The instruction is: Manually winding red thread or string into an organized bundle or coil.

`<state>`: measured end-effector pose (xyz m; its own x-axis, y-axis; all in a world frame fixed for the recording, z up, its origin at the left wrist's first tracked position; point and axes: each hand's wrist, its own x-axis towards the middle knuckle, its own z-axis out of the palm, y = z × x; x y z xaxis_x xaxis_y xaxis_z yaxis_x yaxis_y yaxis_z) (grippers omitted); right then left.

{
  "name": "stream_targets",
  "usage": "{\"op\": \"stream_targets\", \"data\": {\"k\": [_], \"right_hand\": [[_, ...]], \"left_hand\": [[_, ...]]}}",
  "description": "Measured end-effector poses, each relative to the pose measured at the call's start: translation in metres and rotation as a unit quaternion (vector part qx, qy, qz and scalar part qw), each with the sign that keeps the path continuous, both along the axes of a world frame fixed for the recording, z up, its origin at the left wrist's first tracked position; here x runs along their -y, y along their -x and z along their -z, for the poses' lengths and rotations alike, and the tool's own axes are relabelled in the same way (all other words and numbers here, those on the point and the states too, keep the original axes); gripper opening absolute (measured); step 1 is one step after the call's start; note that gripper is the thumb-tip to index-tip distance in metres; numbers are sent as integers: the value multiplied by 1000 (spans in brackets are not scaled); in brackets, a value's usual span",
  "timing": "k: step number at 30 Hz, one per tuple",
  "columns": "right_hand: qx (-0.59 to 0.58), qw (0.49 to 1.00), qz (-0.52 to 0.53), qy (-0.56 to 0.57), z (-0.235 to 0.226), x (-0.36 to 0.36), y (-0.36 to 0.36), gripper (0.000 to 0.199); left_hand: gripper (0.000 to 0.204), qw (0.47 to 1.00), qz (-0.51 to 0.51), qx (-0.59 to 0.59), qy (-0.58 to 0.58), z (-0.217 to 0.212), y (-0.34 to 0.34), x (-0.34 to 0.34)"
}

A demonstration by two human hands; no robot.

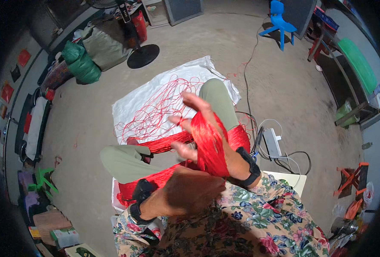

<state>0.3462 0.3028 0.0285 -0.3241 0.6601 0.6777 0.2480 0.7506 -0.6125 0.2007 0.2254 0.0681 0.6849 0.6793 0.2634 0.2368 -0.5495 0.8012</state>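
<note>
My right hand (226, 150) is raised in front of me with its fingers spread. A thick skein of red cord (208, 143) is looped round its palm. Below it, my left hand (190, 190) is closed and blurred against the skein's lower end; its fingertips are hidden, so what they hold cannot be made out. A larger red hank (166, 143) appears to run around both of my bent knees, with more of it by the right knee and low on the left. Loose thin red cord (155, 111) lies tangled over a white sheet (125, 109) on the floor.
A white power strip (271, 143) with cables lies to my right. A black fan base (143, 56), a green bag (79, 64) and a grey sack stand at the far left. At the far right is a blue child's chair (278, 23). A white container (115, 195) sits by my left leg.
</note>
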Motion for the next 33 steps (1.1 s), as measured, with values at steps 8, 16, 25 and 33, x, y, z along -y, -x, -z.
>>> {"op": "stream_targets", "data": {"k": [8, 16, 25, 33], "right_hand": [[-175, 927, -201, 263, 15, 25, 1, 59], [-116, 904, -226, 344, 3, 39, -12, 77], [-210, 868, -321, 316, -10, 32, -9, 76], [-343, 884, -221, 230, -19, -16, 1, 51]], "left_hand": [[22, 978, -101, -4, -183, -12, 28, -18], [12, 952, -281, 58, -104, -7, 37, -54], [11, 944, -300, 123, 67, 32, 51, -83], [8, 985, -146, 31, -81, 85, -5, -55]]}}
